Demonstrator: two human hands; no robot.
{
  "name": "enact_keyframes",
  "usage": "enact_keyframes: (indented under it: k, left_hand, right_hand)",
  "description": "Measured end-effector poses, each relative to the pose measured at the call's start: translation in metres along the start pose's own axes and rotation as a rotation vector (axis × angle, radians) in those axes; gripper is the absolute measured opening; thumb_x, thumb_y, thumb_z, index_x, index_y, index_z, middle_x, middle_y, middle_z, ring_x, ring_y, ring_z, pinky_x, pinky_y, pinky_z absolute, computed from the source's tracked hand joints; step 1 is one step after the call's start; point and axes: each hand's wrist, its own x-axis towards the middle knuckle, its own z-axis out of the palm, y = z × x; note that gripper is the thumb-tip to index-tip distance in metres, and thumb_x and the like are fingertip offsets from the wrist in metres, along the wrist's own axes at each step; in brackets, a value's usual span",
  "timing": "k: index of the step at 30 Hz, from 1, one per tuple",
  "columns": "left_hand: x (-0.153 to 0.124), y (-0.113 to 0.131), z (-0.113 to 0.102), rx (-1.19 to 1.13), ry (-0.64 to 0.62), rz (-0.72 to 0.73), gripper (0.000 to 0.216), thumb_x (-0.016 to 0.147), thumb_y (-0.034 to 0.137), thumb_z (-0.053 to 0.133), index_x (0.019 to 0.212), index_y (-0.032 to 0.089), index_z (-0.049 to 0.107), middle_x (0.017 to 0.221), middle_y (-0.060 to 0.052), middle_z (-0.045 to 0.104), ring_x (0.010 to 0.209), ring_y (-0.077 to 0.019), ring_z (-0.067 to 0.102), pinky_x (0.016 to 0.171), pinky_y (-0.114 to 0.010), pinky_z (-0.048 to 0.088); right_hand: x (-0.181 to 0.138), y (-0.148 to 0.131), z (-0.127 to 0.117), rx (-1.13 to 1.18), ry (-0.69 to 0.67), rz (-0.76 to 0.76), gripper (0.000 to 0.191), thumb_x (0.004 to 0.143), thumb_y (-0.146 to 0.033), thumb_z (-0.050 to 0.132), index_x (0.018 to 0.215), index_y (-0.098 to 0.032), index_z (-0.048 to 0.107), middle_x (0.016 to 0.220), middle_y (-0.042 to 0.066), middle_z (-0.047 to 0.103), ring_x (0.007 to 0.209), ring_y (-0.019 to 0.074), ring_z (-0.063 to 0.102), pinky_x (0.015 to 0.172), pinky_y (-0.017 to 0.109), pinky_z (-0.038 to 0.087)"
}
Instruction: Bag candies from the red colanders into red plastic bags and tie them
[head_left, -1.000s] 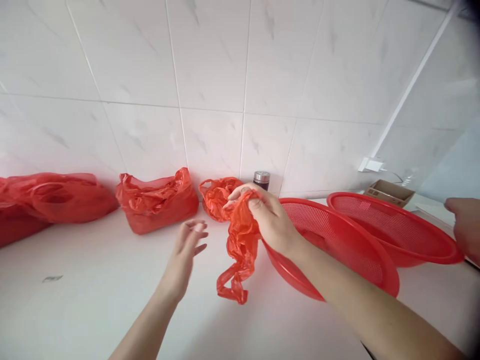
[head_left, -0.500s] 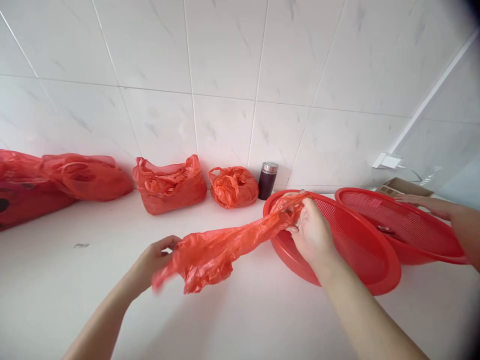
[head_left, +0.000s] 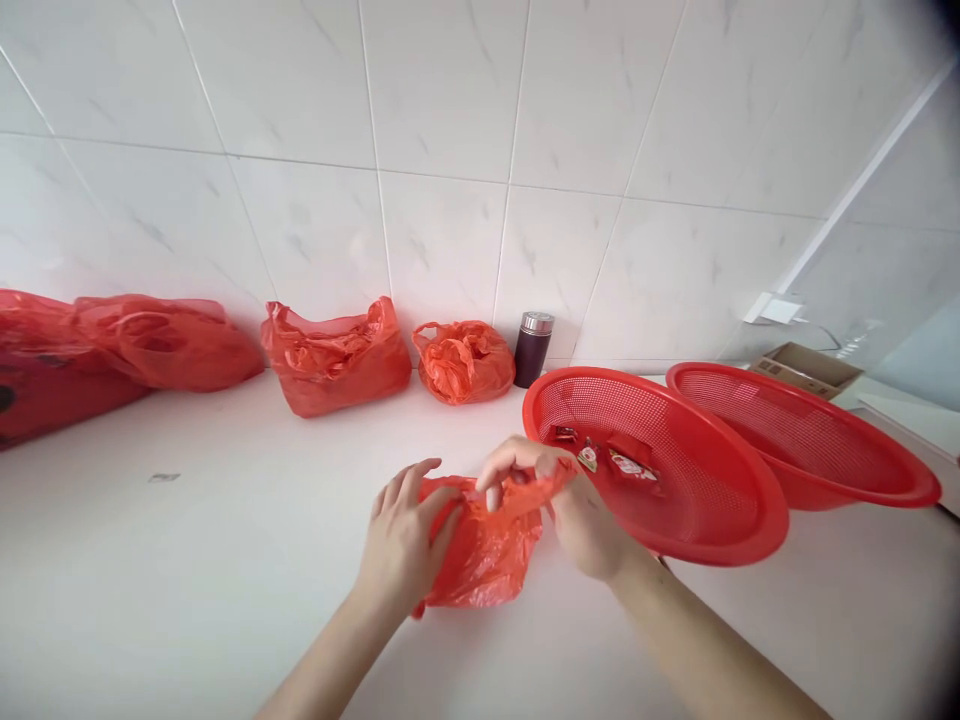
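A crumpled red plastic bag (head_left: 487, 570) hangs over the white table between my hands. My right hand (head_left: 570, 505) is closed on the bag's upper edge, fingers curled around the thin plastic. At the bag's left side, my left hand (head_left: 405, 525) touches the plastic, its fingers spread apart. Just right of my hands sits a red perforated basket (head_left: 720, 500), tilted toward me. Several small red wrapped packets (head_left: 631, 465) lie inside it, partly hidden behind my right hand.
A second red basket (head_left: 847, 455) overlaps the first on the right, near a cardboard box (head_left: 808, 370). Along the tiled wall stand a dark flask (head_left: 532, 352) and several filled red bags, including a small knotted one (head_left: 466, 365). A paper scrap (head_left: 163, 478) lies on the left.
The bag has gone from stretched out sideways to bunched up. Both hands have come together, my right away from the basket. Packets now show in the basket. Another person's hand has left the right side.
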Motion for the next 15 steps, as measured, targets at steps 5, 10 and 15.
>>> enact_keyframes:
  k: [5, 10, 15]
  left_hand:
    - [0.017, -0.050, 0.003, 0.097, -0.007, -0.199, 0.033, 0.087, 0.032, 0.041, 0.070, 0.026, 0.068, 0.104, -0.006, 0.071, 0.086, -0.0289, 0.064, 0.076, -0.043, 0.048]
    - [0.034, -0.067, -0.032, 0.084, 0.029, -0.362, 0.017, 0.077, 0.032, 0.048, 0.069, 0.024, 0.060, 0.093, -0.007, 0.067, 0.065, -0.0235, 0.062, 0.052, -0.031, 0.042]
    - [0.032, -0.032, -0.048, -0.139, -0.097, -0.390, 0.014, 0.068, 0.020, 0.046, 0.076, 0.026, 0.055, 0.069, 0.001, 0.062, 0.054, -0.0181, 0.058, 0.047, -0.026, 0.042]
  right_hand:
    - [-0.026, -0.007, -0.011, -0.162, -0.101, -0.037, 0.058, 0.093, -0.063, 0.027, 0.092, -0.020, 0.066, 0.067, 0.002, 0.056, 0.071, 0.0178, 0.053, 0.075, 0.035, 0.043]
    - [-0.052, -0.016, -0.031, -0.457, -0.249, 0.215, 0.026, 0.080, -0.024, 0.053, 0.103, -0.024, 0.065, 0.086, 0.002, 0.064, 0.081, 0.0169, 0.058, 0.076, 0.032, 0.048]
    - [-0.049, -0.047, -0.039, -0.494, -0.171, 0.151, 0.043, 0.082, -0.012, 0.052, 0.120, -0.030, 0.059, 0.128, 0.004, 0.058, 0.119, 0.0207, 0.053, 0.100, 0.038, 0.043]
